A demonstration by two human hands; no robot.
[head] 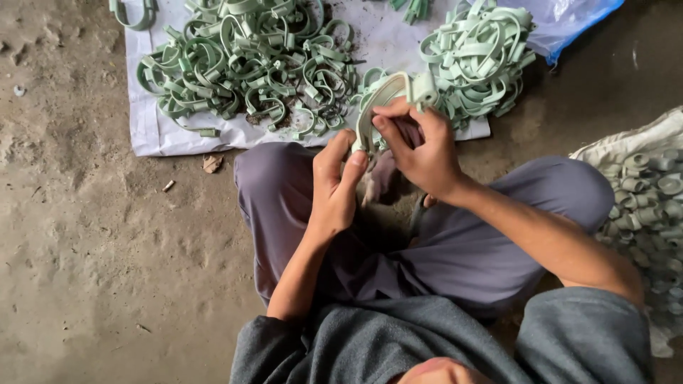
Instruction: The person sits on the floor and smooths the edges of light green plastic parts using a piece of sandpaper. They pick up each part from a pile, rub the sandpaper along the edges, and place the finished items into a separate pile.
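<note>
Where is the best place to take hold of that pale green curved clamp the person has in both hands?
Probably the clamp's flat curved band, pinched from its two sides, much as the left hand and right hand do; the blocky end looks more awkward to pinch.

I sit cross-legged on the dirt floor (92, 235). My left hand (334, 181) and right hand (423, 153) both grip one pale green clip (388, 92). Far side: a white sheet (153, 128) carries two clip piles (249, 64). Right: a sack of caps (651, 206).
</note>
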